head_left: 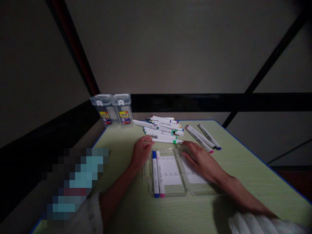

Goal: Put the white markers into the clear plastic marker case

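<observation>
A white marker with a green band [164,141] lies crosswise in front of the marker pile. My left hand [141,152] is closed on its left end, pinched between thumb and fingers. My right hand [203,161] reaches over the right half of the case, with a fingertip at the marker's right end and the thumb apart from it. Below, a clear plastic case [184,172] lies unfolded, with white paper inside. Along its left side stand a blue-capped marker [155,175] and a pink-capped marker [160,175], side by side.
Several white markers with coloured caps [163,125] lie heaped at the back of the table [126,211]. More markers [201,138] rest slanted at the right. Two clear lidded boxes [112,110] stand back left by the wall. A blurred patch [80,182] covers the left table edge.
</observation>
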A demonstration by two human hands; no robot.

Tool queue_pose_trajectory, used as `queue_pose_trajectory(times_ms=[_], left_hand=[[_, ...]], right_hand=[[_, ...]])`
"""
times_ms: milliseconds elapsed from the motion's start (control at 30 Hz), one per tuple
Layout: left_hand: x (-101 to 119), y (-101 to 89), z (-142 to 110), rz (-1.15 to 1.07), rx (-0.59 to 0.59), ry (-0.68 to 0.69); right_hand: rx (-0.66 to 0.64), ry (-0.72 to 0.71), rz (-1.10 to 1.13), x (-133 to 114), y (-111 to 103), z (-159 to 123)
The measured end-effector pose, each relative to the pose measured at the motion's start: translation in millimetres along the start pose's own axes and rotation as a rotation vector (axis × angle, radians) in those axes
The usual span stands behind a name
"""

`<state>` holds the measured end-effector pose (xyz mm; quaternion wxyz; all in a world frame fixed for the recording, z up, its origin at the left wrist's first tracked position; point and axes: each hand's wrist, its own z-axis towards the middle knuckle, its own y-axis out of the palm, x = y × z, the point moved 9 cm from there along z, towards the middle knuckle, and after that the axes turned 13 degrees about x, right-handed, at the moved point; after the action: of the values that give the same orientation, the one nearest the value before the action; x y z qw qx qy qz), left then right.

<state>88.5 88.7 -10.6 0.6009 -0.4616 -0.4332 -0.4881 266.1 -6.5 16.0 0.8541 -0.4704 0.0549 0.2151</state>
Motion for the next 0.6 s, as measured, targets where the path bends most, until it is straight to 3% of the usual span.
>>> queue_pose_trajectory(times_ms=[267,600], left_hand=[[-0.3,-7.2,0.5,-0.001,0.072,-0.047],[11.1,-10.3,0.2,-0.047,0.085,0.056]], right_hand=[[-0.010,0.020,0.036,-1.2,-2.2,-0.4],[-0.014,0.027,0.064,-5.6,-4.0,-0.6]])
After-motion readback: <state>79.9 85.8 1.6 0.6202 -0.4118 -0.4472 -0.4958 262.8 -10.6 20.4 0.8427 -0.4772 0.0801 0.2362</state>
